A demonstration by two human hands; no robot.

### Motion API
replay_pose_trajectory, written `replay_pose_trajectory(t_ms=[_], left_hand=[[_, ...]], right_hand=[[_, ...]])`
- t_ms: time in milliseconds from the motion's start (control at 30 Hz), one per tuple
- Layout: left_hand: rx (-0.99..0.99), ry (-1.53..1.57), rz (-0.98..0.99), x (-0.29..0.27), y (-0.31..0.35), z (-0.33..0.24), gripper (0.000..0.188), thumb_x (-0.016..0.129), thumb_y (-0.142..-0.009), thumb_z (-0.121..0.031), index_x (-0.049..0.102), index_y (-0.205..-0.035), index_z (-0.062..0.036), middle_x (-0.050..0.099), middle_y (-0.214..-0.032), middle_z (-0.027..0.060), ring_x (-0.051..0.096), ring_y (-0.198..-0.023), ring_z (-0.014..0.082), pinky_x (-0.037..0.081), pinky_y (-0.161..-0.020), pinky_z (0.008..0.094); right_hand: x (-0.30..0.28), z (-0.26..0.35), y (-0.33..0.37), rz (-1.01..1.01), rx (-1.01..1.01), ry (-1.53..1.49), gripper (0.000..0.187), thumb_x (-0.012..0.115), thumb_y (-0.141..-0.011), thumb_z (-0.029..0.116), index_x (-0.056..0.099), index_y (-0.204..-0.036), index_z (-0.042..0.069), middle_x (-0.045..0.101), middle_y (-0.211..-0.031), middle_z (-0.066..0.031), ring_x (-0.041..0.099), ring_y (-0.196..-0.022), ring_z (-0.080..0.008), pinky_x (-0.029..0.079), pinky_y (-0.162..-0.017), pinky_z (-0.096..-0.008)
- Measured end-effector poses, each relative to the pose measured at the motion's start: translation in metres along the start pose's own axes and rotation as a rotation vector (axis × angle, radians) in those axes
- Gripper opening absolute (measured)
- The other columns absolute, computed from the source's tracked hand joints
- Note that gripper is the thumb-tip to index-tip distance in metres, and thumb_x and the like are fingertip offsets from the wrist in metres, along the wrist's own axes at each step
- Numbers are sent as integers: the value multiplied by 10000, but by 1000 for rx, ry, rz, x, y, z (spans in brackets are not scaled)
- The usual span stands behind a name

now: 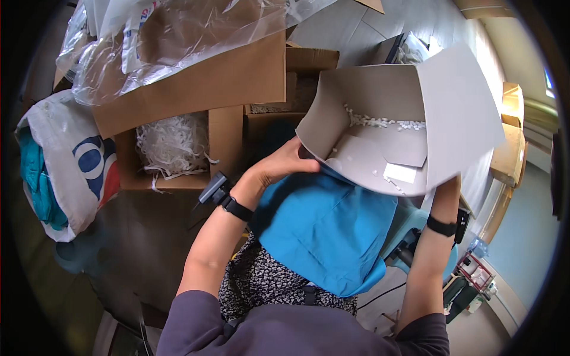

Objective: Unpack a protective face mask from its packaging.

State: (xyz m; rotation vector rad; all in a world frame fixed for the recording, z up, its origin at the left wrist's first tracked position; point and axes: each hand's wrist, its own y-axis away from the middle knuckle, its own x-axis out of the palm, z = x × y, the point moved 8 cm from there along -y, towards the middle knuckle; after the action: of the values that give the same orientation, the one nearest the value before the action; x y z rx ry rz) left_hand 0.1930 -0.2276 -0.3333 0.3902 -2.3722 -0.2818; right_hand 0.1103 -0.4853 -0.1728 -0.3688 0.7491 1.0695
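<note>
A box (pixel 380 145), white outside and pale grey inside, is tipped with its open top toward me. White foam packing pieces (pixel 371 120) lie along its inner far edge, and a few smaller bits are nearer the rim. Inside it too are a grey card flap and a small white paper (pixel 399 173). My left hand (pixel 291 160) grips the box's near left corner, thumb along the rim. My right hand (pixel 451 183) reaches up behind the box's raised right flap (pixel 457 113); its fingers are hidden. Under the box, a blue cloth (pixel 326 225) lies across my lap.
At left stands a cardboard box (pixel 222 142) holding shredded white paper (pixel 172 148), beside a white bag (pixel 71 160) with teal cloth inside. Clear plastic wrap (pixel 196 35) drapes over cardboard at the top. Another open carton (pixel 312 59) sits behind my left hand.
</note>
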Motion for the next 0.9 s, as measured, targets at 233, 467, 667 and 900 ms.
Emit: replay_pose_trajectory(t_ms=[233, 467, 667, 900], left_hand=[[-266, 604, -145, -8, -26, 45, 746, 551, -892, -504, 300, -1461, -92, 428, -1403, 152, 422, -1290, 318, 383, -1025, 557], [-155, 644, -201, 4, -13, 45, 451, 564, -856, -267, 477, -1245, -55, 544, -1218, 148, 549, -1091, 296, 507, -863, 473], [-250, 812, -79, 14, -28, 60, 421, 579, -801, -158, 521, -1206, -57, 558, -1163, 141, 551, -1067, 306, 474, -926, 497], [-100, 819, -44, 12, -15, 29, 783, 476, -733, 2, 235, -1471, -98, 406, -1358, 189, 496, -1194, 341, 420, -1009, 564]], right_hand=[[21, -30, -59, 116, -11, 147, 399, 635, -838, 237, 602, -1128, -34, 594, -1191, -189, 569, -1072, -352, 424, -966, -395], [30, 2, -90, 160, 20, 43, 290, 556, -879, 186, 601, -1015, -66, 639, -974, -151, 596, -890, -224, 477, -784, -361], [20, -62, -84, 174, 171, 23, 340, 554, -913, 252, 619, -1079, -37, 645, -1041, -150, 605, -966, -224, 482, -838, -344], [13, 44, -67, 171, -92, 31, 390, 544, -932, 291, 591, -1165, -18, 612, -1148, -136, 565, -1062, -220, 429, -917, -333]])
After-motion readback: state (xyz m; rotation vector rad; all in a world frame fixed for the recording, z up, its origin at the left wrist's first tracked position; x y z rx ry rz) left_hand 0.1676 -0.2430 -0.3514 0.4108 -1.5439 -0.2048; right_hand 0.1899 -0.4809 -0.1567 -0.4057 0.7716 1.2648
